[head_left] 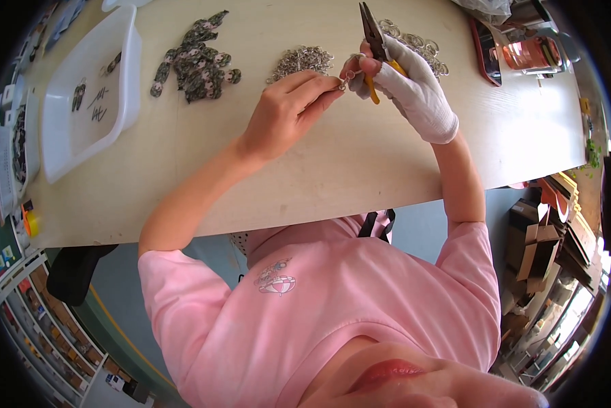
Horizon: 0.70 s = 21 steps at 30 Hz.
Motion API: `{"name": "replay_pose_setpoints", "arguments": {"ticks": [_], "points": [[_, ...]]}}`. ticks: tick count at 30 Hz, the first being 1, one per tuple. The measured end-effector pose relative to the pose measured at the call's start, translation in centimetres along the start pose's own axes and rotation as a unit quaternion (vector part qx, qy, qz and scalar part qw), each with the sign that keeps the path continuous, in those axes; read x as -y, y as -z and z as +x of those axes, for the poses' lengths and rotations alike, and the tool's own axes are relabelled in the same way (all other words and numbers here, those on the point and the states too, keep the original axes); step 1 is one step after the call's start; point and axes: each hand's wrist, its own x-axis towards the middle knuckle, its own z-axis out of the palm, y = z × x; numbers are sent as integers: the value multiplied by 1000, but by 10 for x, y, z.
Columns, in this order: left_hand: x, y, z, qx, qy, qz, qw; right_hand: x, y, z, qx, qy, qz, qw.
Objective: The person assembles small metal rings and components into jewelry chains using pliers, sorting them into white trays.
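My right hand (419, 95), in a white glove with bare fingertips, is closed around needle-nose pliers (373, 30) with yellow handles, their jaws pointing away from me. Its thumb and a fingertip also pinch a silver metal ring (358, 57). Beside it, my left hand (285, 112) is bare and closed, its fingertips gripping a small metal link (343, 85) close to the ring. Whether link and ring are joined is too small to tell. Just beyond my left hand lies a pile of small metal links (302, 62). A pile of larger silver rings (424, 49) sits behind my right hand, partly hidden by it.
Left of the links, camouflage-patterned figures (200, 68) lie heaped on the pale table (305, 180). A white plastic tray (130, 81) at the left holds a few dark pieces. At the far right stand a dark-edged tray (485, 54) and an orange-red jar (526, 54). Cardboard boxes (540, 248) are below.
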Motion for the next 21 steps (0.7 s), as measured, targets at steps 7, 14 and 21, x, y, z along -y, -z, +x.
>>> {"name": "replay_pose_setpoints", "arguments": {"ticks": [7, 14, 21], "points": [[3, 1, 0, -11, -18, 10, 1000, 1, 0, 1, -13, 1, -8, 1000], [1, 8, 3, -7, -36, 33, 999, 5, 8, 2, -10, -31, -76, 997], [4, 20, 6, -96, -102, 68, 988, 3, 0, -7, -52, 221, -402, 887]]}}
